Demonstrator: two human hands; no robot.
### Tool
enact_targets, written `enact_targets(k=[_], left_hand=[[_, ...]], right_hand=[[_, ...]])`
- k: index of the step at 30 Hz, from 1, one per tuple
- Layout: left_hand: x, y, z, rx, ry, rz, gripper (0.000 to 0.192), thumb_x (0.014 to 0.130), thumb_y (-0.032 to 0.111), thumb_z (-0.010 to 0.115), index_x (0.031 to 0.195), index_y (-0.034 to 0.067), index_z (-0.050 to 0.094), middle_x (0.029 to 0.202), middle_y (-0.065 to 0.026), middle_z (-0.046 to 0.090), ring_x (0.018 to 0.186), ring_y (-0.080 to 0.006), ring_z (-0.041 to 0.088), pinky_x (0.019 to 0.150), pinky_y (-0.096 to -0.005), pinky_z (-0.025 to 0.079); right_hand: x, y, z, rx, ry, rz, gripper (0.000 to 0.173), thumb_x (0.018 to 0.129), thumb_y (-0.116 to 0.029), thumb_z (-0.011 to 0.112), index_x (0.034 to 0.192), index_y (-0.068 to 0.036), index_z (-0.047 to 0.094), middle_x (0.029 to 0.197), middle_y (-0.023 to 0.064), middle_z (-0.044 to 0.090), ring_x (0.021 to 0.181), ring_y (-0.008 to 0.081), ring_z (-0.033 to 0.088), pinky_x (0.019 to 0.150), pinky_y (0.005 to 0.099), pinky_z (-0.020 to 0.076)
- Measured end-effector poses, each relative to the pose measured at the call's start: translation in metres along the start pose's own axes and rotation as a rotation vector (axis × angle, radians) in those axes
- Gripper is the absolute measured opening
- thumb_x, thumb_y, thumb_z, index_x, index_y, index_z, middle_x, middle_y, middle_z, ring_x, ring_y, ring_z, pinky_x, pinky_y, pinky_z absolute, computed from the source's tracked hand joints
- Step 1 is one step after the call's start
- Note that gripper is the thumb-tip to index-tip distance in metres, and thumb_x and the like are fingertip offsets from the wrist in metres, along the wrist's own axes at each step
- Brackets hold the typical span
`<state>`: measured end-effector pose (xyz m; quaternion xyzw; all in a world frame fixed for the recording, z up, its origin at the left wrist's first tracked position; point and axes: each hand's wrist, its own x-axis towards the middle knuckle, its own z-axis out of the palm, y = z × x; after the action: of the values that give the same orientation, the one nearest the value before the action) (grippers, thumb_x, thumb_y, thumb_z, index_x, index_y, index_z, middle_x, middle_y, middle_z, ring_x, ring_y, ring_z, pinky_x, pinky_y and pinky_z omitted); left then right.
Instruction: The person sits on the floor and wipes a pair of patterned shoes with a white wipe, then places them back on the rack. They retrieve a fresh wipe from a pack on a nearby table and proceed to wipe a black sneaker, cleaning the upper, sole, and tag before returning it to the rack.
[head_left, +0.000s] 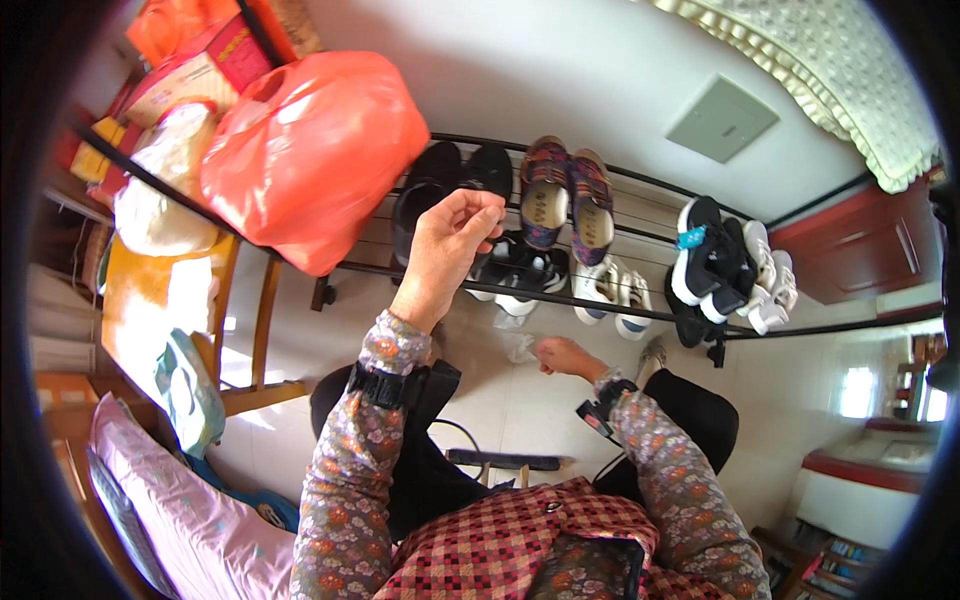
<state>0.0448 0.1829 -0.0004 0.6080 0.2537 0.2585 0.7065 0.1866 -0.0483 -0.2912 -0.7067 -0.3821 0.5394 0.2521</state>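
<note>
My left hand (456, 236) is raised in front of the shoe rack (547, 296), with its thumb against the curled fingers and nothing visible between them. Just beyond it on the upper shelf are black shoes (487, 169) and a pair of patterned cloth shoes (546, 191). Lower down, between my knees and the rack, my right hand (568, 358) has its fingers curled in and shows nothing in its grasp. A crumpled piece of clear plastic (517, 347) appears beside its fingertips; whether they touch is unclear.
A full red plastic bag (322, 150) sits on the rack's left part. White shoes (611, 289) are on a lower level; black sneakers with a blue tag (709, 259) stand to the right. A wooden stool (161, 292) is at left, a pink cloth (172, 495) nearer me.
</note>
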Motion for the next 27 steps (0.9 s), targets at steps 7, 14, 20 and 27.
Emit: enact_targets(k=[7,14,20,27], left_hand=[[-0.012,0.043,-0.048,-0.159,0.192,0.113,0.019,0.098,0.022,0.064,0.107,0.006,0.066,0.101,0.0,0.067,0.089,-0.0091,0.062,0.078,-0.0255,0.049],[-0.053,0.067,-0.13,-0.23,0.507,0.327,0.015,0.097,0.019,0.063,0.103,0.005,0.067,0.096,0.0014,0.067,0.084,-0.0087,0.062,0.073,-0.0246,0.048],[-0.111,0.044,-0.207,-0.209,0.642,0.205,0.019,0.097,0.019,0.065,0.11,0.005,0.066,0.1,0.0008,0.067,0.084,-0.0073,0.061,0.073,-0.023,0.049],[-0.179,0.017,-0.268,-0.164,0.753,0.204,0.024,0.096,0.017,0.065,0.114,0.002,0.065,0.095,-0.0013,0.065,0.079,-0.0074,0.06,0.068,-0.0219,0.048]], right_hand=[[-0.046,-0.081,-0.033,-0.295,-0.043,-0.124,0.028,0.095,-0.026,0.058,0.105,-0.001,0.067,0.074,0.0121,0.071,0.066,0.0206,0.072,0.063,0.0349,0.0557],[-0.098,-0.142,-0.013,-0.247,-0.075,-0.099,0.025,0.098,-0.02,0.058,0.103,0.003,0.066,0.075,0.0125,0.069,0.069,0.0218,0.074,0.059,0.0315,0.0523],[-0.117,-0.177,-0.011,-0.344,0.008,-0.139,0.035,0.101,-0.029,0.055,0.1,0.002,0.069,0.076,0.0153,0.07,0.064,0.0255,0.073,0.06,0.0336,0.0523],[-0.143,-0.211,-0.011,-0.273,0.136,-0.195,0.053,0.103,-0.043,0.046,0.091,0.0,0.074,0.08,0.0151,0.073,0.055,0.0243,0.07,0.057,0.0327,0.0527]])
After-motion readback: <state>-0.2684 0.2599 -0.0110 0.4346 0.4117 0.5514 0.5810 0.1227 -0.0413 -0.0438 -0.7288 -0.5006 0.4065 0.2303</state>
